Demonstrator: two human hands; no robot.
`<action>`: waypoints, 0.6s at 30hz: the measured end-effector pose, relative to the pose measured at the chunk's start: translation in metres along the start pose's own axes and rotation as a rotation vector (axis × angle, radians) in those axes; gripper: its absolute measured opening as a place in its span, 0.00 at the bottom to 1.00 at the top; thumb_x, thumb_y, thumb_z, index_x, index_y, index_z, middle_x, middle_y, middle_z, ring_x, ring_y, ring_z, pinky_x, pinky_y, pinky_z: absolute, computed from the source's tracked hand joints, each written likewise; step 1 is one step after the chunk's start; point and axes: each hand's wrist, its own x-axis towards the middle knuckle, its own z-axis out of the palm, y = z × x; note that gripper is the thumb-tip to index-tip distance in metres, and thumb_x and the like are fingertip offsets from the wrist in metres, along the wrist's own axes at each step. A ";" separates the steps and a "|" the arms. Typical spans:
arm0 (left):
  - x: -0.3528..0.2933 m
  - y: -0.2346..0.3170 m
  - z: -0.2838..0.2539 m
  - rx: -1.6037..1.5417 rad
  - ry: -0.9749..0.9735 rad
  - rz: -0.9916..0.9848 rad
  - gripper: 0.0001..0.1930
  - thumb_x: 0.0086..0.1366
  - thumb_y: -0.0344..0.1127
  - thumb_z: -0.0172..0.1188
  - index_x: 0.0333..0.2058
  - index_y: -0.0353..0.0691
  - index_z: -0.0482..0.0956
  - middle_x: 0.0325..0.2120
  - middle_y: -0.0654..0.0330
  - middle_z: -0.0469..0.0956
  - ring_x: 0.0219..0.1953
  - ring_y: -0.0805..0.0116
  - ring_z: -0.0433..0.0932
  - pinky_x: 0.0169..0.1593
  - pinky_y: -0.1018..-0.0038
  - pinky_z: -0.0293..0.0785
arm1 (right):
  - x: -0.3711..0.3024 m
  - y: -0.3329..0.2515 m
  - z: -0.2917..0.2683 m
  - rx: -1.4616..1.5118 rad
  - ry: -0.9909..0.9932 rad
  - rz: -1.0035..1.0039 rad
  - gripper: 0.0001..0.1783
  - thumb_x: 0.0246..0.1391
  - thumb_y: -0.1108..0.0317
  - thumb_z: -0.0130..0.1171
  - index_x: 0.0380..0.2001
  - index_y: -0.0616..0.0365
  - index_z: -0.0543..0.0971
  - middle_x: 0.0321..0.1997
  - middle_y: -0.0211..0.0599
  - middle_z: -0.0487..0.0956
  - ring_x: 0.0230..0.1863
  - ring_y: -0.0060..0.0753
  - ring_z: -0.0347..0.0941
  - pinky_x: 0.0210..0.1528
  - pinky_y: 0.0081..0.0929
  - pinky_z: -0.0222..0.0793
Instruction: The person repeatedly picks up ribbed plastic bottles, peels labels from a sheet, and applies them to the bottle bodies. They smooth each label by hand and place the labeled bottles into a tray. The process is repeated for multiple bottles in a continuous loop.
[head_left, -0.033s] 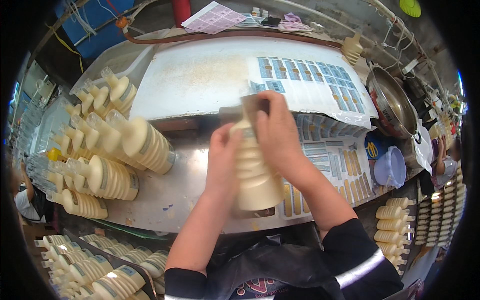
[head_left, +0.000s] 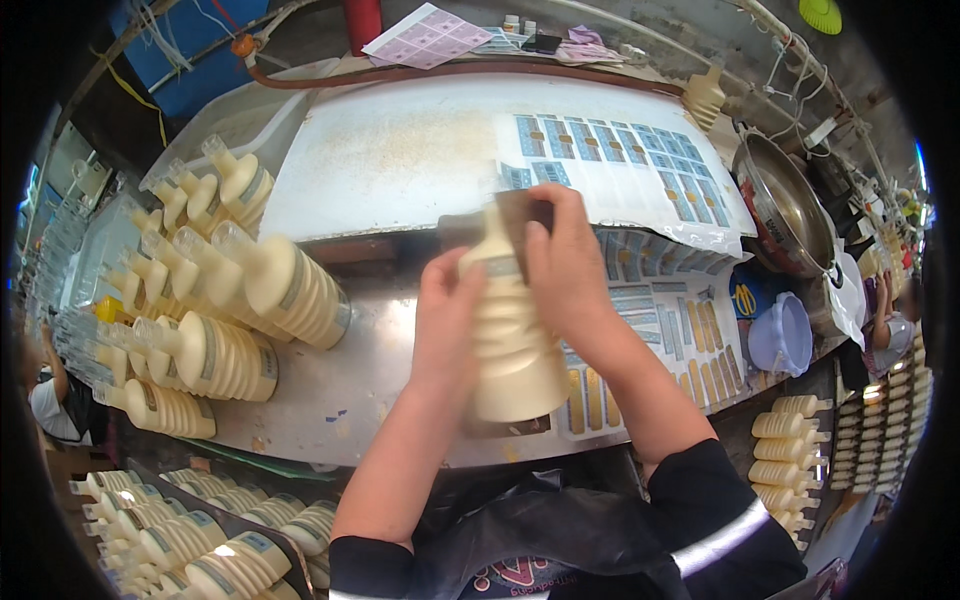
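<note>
So closest to me there's piles of cream bottles (head_left: 165, 540) at lower left, plus a smaller stack (head_left: 785, 447) at lower right. Too overlapped for an honest count.

Main thing is one ribbed cream bottle (head_left: 518, 375), held in the middle over the steel desk (head_left: 350, 390), neck pointing away. Left hand (head_left: 445, 300) is closed around its left side, a bit blurry. Right hand (head_left: 560, 260) pinches one dark brown flat piece (head_left: 514, 215) up by the neck; can't tell if it's touching.

What's changed: the right hand and that piece have moved slightly right, so more of the bottle's shoulder shows. Bottle's barely shifted. I'd guess that means it's being worked on and isn't finished.

Further out: a bunch of bottles (head_left: 275, 275) lying on the left, no clean count. On the right, gold strips (head_left: 593, 400) (too small to count), one lilac tub (head_left: 781, 335), one steel pan (head_left: 785, 200). Past the desk, one white board (head_left: 400, 180) with blue labels (head_left: 630, 145), one lone bottle (head_left: 704, 100) and one pinkish sheet (head_left: 425, 35).
</note>
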 end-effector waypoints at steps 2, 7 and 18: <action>-0.002 0.004 0.001 -0.019 0.015 -0.011 0.16 0.75 0.38 0.57 0.56 0.40 0.70 0.49 0.61 0.75 0.49 0.71 0.76 0.54 0.70 0.77 | 0.000 0.015 -0.008 0.021 0.027 0.055 0.18 0.64 0.73 0.50 0.56 0.62 0.67 0.55 0.56 0.74 0.58 0.56 0.72 0.62 0.42 0.66; -0.010 0.013 0.009 -0.087 0.015 -0.065 0.14 0.78 0.40 0.49 0.56 0.41 0.71 0.49 0.60 0.76 0.49 0.69 0.76 0.56 0.67 0.75 | 0.005 0.006 -0.005 0.113 0.083 -0.091 0.18 0.62 0.73 0.49 0.55 0.64 0.67 0.54 0.55 0.71 0.56 0.57 0.70 0.61 0.43 0.66; -0.012 0.012 0.015 -0.162 0.063 -0.048 0.17 0.81 0.43 0.41 0.56 0.39 0.72 0.50 0.60 0.76 0.52 0.68 0.74 0.60 0.67 0.70 | 0.008 -0.018 0.003 -0.003 -0.024 -0.037 0.20 0.60 0.75 0.50 0.56 0.62 0.65 0.57 0.53 0.66 0.56 0.58 0.69 0.60 0.45 0.68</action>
